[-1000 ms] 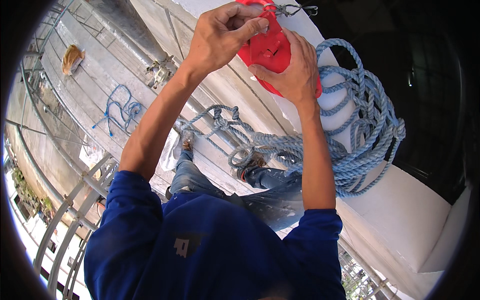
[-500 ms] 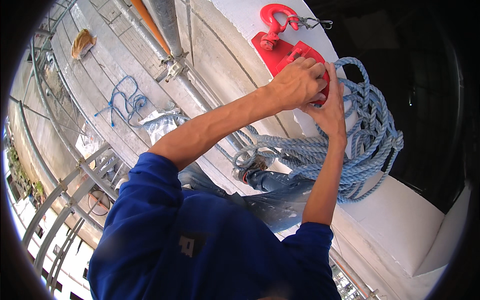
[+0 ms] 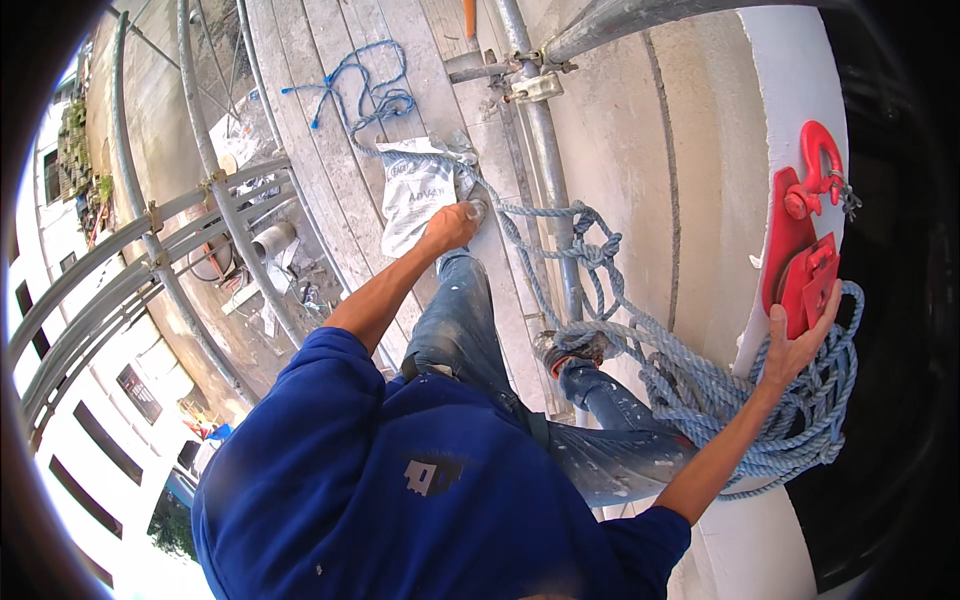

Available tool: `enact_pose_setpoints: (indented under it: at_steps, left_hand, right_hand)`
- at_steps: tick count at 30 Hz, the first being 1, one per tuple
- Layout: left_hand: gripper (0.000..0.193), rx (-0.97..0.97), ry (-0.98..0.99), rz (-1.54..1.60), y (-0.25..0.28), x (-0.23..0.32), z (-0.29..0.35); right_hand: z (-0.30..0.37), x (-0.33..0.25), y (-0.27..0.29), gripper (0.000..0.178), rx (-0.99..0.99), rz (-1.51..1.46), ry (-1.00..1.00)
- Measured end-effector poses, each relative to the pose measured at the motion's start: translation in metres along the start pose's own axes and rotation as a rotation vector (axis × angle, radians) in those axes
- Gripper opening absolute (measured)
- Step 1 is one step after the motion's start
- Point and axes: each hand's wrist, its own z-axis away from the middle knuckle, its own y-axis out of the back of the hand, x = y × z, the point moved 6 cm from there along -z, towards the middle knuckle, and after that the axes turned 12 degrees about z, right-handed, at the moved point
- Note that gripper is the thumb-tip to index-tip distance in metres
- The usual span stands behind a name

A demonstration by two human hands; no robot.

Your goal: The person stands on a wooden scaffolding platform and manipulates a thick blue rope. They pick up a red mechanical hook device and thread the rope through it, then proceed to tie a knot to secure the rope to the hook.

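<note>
A red pulley block [image 3: 803, 285] with a red swivel hook [image 3: 815, 172] lies on the white ledge at the right; thin wire is twisted round the hook's tip. My right hand [image 3: 797, 345] grips the block's lower end, thumb on one side, fingers along the other. Under that hand and forearm lies a heap of thick blue rope [image 3: 700, 385]. My left hand [image 3: 455, 226] is low beside my left foot, fingers curled closed near the white plastic bag [image 3: 412, 190]; what they hold is hidden. The rope runs past this hand to the heap.
I am on scaffold planks [image 3: 320, 110]. A thin blue rope tangle [image 3: 375, 95] lies farther up them. A steel upright with a clamp [image 3: 535, 88] stands between planks and wall. Guard rails [image 3: 180, 210] curve along the left, and a dark opening borders the ledge at the right.
My left hand has left the pulley block and moved down and left to beside my foot. My right hand stays on the block. The view has turned toward the left.
</note>
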Motion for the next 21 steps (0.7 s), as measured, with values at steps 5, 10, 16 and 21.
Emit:
enact_pose_setpoints:
  at_steps: [5,10,16,21]
  left_hand:
    - [0.041,-0.104,0.464,-0.198,0.019,-0.215,0.049]
    - [0.036,-0.069,0.452,-0.223,0.039,-0.234,0.076]
    - [0.026,0.097,0.657,0.353,-0.027,-0.262,-0.008]
    - [0.045,0.270,0.836,1.086,-0.159,-0.253,-0.160]
  right_hand:
    - [-0.003,0.015,-0.008,0.102,0.031,-0.023,0.036]
    - [-0.006,0.016,-0.009,0.094,0.092,0.044,0.095]
    - [-0.001,0.023,-0.013,0.095,0.085,0.078,0.121]
    - [0.003,0.044,-0.032,0.096,0.063,0.067,0.088]
